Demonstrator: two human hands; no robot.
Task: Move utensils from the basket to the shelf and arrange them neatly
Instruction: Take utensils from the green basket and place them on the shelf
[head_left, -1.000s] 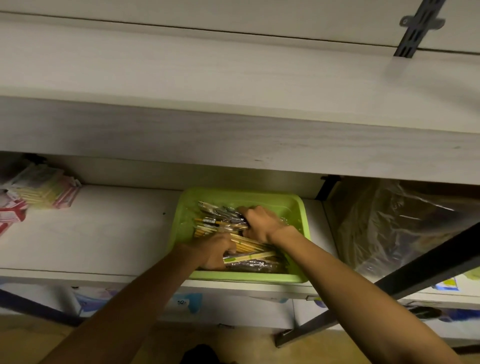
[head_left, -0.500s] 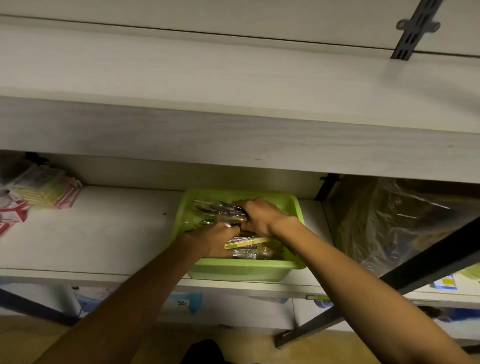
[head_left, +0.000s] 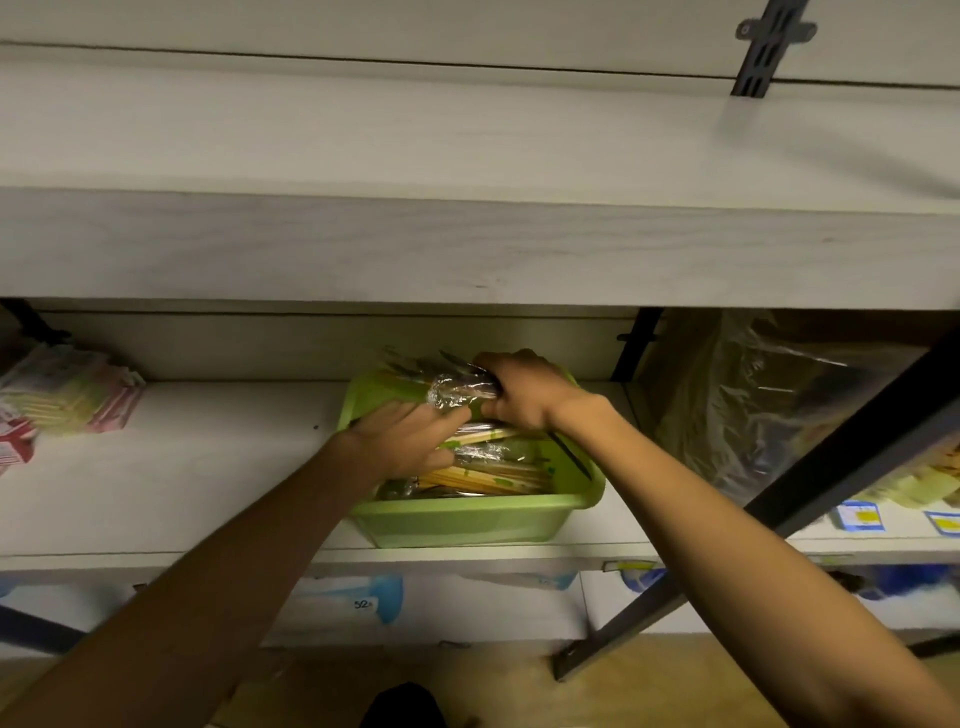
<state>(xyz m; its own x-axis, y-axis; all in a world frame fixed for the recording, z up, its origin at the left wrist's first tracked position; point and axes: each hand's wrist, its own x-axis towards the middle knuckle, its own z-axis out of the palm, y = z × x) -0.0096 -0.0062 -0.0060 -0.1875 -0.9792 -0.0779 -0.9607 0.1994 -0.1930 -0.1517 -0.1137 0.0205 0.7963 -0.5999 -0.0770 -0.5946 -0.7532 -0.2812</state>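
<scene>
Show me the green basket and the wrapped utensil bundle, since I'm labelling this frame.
green basket (head_left: 467, 519), head view, front wall.
wrapped utensil bundle (head_left: 457, 388), head view, shiny plastic wrap.

The pale shelf (head_left: 208, 467) carries a green basket (head_left: 467, 522) and colourful packets (head_left: 67, 395).

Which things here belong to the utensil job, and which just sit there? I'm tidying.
Job: green basket; wrapped utensil bundle gripped by right hand; left hand; shelf.
Lying about: pink packets; plastic bag; price labels.
</scene>
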